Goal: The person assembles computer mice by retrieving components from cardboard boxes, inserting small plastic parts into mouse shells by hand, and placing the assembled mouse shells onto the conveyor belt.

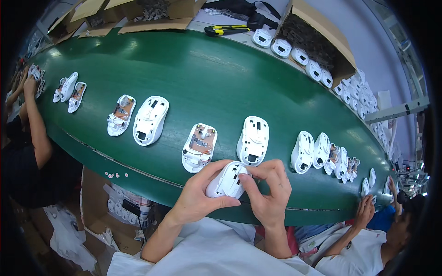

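In front of my body, over the table's near edge, a white computer mouse shell (226, 182) is held up between both hands. My left hand (198, 191) is closed round its left side, thumb along the lower edge. My right hand (269, 191) grips the right end, its thumb pressed on the shell's face and its index finger bent at the far edge. Just beyond lie an open mouse base with a brown circuit board (202, 139) and another white mouse shell (253, 140). Whether any small part is under my right thumb is hidden.
More shells (151, 120) and board-fitted bases (121, 115) lie along the green table (198, 73). A yellow-black utility knife (226, 30) and a cardboard box (317, 39) with mouse shells stand behind. Co-workers' arms (39, 124) reach in at left and right (352, 227).
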Action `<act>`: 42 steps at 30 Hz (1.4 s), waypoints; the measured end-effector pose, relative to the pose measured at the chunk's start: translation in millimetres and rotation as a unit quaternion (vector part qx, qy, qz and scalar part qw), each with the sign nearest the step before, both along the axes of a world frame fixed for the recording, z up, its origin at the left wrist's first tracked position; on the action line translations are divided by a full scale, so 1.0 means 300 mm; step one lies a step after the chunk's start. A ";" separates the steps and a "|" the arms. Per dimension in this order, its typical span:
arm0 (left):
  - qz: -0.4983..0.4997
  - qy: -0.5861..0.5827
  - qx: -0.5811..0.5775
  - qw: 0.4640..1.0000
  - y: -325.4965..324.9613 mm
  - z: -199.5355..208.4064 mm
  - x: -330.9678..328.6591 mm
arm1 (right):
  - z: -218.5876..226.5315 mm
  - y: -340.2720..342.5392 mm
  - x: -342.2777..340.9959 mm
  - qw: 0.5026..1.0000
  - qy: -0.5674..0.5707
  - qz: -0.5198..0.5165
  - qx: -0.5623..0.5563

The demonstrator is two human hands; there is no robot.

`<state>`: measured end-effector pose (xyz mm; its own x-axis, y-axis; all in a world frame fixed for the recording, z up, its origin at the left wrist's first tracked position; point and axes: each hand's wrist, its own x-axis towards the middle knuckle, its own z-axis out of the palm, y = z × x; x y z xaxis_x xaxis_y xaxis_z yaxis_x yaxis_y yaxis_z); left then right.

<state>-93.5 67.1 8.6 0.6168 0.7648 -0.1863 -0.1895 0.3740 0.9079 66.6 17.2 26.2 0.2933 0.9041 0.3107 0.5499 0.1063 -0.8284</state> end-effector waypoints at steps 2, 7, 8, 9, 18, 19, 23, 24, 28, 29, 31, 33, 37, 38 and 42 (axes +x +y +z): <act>0.015 0.008 -0.013 1.000 -0.001 0.010 -0.007 | 0.002 0.004 -0.013 0.999 -0.037 0.002 0.004; 0.042 0.029 0.046 0.998 0.001 0.009 -0.018 | 0.044 0.030 -0.047 0.971 0.232 -0.021 -0.044; 0.048 0.035 0.068 0.996 0.002 0.009 -0.020 | 0.054 0.033 -0.052 0.943 0.325 -0.030 -0.060; 0.049 0.034 0.068 0.996 0.002 0.010 -0.023 | 0.061 0.034 -0.053 0.944 0.324 -0.029 -0.060; 0.032 0.016 0.092 0.995 0.006 0.001 -0.040 | 0.063 0.033 -0.020 0.870 0.444 0.061 -0.203; 0.032 0.016 0.091 0.995 0.008 0.001 -0.041 | 0.058 0.031 -0.019 0.871 0.444 0.061 -0.204; 0.008 0.004 0.090 0.996 0.014 0.003 -0.046 | 0.044 0.015 -0.026 0.803 0.553 0.065 -0.211; 0.009 0.003 0.089 0.996 0.016 0.004 -0.048 | 0.044 0.017 -0.031 0.803 0.553 0.065 -0.212; 0.018 -0.012 0.056 0.998 0.019 0.010 -0.063 | 0.045 0.032 -0.067 0.833 0.518 0.056 -0.189; 0.017 -0.012 0.057 0.998 0.021 0.010 -0.068 | 0.044 0.033 -0.074 0.833 0.517 0.056 -0.188; 0.014 0.007 0.073 0.997 0.024 0.005 -0.078 | 0.036 0.030 -0.087 0.856 0.485 0.047 -0.173; 0.011 0.027 0.090 0.996 0.028 0.003 -0.088 | 0.025 0.030 -0.096 0.877 0.453 0.039 -0.158; 0.031 0.019 0.078 0.996 0.032 0.003 -0.099 | -0.004 0.041 -0.102 0.833 0.522 0.049 -0.175; 0.038 0.017 0.074 0.996 0.033 0.003 -0.100 | -0.007 0.043 -0.104 0.817 0.545 0.053 -0.180; 0.047 0.028 0.093 0.994 0.039 0.007 -0.103 | -0.003 0.056 -0.120 0.818 0.550 0.046 -0.162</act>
<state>-124.5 78.9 10.8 0.5344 0.8426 -0.0675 -0.1633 0.1813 0.9698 30.5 33.9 25.3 0.1601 0.9206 -0.3563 -0.5445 -0.2187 -0.8098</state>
